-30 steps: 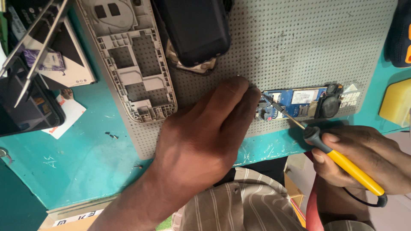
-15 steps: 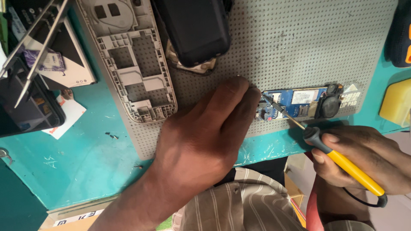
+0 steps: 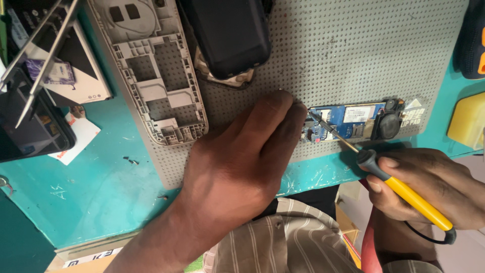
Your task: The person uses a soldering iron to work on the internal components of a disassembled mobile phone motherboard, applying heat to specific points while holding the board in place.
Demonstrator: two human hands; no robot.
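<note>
Two hands: both at work over a grey perforated mat [image 3: 353, 55] on a teal tabletop [image 3: 101, 202], seen from the head camera.
Left hand [image 3: 237, 167]: palm down on the mat, fingers [image 3: 275, 108] together and stretched toward the left end of the board; whether the tips press on the board I cannot tell, they cover that spot.
Right hand [image 3: 429, 189]: fingers clamped round the yellow handle of a soldering iron [image 3: 399, 187], held off the near edge of the tabletop.
Soldering iron: slanted up and left, its thin metal tip resting on the left part of the board, just beside the left fingertips.
Board [image 3: 353, 121]: small blue circuit board lying flat near the mat's near edge, a round black part at its right end.
Frame [image 3: 151, 76]: grey plastic phone frame lying on the mat, left of the left hand.
Dark phone [image 3: 227, 35]: on the mat beyond the left hand.
Tweezers [image 3: 40, 55]: far left, over a small box.
Yellow object [image 3: 467, 121]: at the right edge.
</note>
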